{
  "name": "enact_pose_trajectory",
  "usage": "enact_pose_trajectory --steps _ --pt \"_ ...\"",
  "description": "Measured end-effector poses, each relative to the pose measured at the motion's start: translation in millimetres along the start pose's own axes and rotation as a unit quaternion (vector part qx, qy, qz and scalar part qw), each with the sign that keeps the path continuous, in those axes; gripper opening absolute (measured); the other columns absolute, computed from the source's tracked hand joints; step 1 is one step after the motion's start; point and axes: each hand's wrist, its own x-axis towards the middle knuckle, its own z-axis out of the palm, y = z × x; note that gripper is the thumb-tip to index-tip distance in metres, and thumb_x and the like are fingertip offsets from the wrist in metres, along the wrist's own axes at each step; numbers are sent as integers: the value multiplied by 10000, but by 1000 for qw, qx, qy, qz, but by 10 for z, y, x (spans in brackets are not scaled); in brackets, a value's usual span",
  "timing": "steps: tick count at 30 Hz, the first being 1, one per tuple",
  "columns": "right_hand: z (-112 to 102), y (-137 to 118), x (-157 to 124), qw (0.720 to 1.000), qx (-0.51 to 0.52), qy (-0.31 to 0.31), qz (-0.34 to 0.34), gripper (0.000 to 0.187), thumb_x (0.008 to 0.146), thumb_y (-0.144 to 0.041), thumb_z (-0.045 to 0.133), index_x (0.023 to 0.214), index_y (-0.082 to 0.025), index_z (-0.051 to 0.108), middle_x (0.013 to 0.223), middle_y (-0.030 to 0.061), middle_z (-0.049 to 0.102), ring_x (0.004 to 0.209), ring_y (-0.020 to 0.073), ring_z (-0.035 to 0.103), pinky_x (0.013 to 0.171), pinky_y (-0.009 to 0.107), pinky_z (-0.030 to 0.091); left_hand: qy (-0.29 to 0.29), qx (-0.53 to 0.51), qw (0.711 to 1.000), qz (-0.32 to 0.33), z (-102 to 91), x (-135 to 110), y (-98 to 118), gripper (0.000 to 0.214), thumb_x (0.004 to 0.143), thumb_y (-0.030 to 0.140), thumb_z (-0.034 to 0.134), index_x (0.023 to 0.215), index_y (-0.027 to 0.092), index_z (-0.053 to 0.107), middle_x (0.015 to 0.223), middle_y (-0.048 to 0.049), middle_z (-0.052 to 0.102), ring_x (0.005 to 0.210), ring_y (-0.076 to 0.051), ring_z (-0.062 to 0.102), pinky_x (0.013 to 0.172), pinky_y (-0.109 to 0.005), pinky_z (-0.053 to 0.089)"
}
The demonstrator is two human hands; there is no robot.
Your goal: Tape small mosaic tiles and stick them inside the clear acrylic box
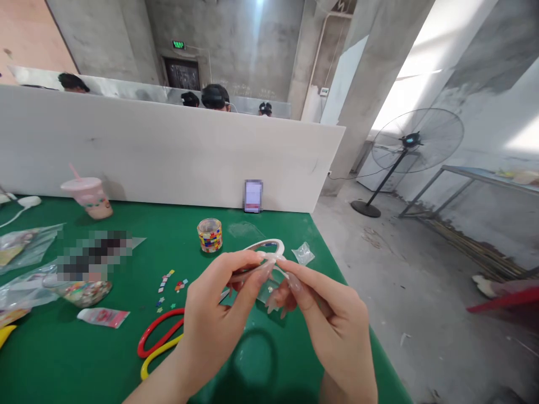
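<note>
Both hands are raised over the green table (50, 359), pinching one clear plastic headband (265, 247) between them. My left hand (219, 314) grips it with thumb and forefinger from the left. My right hand (324, 314) pinches it from the right with its fingers curled. A loop of the band curves up just behind the fingertips. A red headband (158, 331) and a yellow headband (158, 359) lie on the table below my left wrist.
A small jar of coloured beads (209, 234), a small clear bag (303, 253), loose coloured bits (172, 283), a bead-filled bag (84, 292), a pink tube (103, 317) and a pink cup (89, 197) sit on the table. A white partition (168, 151) runs behind; the table's edge and a standing fan (415, 143) are right.
</note>
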Motion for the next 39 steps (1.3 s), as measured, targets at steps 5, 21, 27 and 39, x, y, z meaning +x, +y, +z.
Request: enact_pose_trajectory --steps 5,21,27,39 --pt "49 25 -3 1000 1 12 6 367 985 -174 617 1186 -451 748 780 -57 782 637 116 729 640 207 635 26 48 998 5 -40 36 -52 173 937 127 664 1032 269 693 929 57 759 808 -72 719 722 -103 579" --pt "131 19 114 985 111 40 125 112 947 -334 704 917 -291 803 706 -6 764 601 108 708 545 152 582 -105 135 980 101 -115 128 -62 113 964 86 623 969 198 641 830 30 693 737 -83 620 686 -173 488" --pt "107 49 142 989 78 47 117 168 935 -289 698 1078 -343 767 685 -45 755 549 90 668 520 145 567 -134 125 977 108 -120 120 -78 120 989 93 595 1006 202 642 884 20 713 766 -79 655 702 -163 500" --pt "92 72 167 992 -12 3 125 146 956 -272 638 883 -275 764 777 -53 765 700 76 704 598 101 559 -148 115 982 33 -200 131 -31 166 991 82 581 1021 240 621 897 78 670 723 -30 595 663 -109 442"
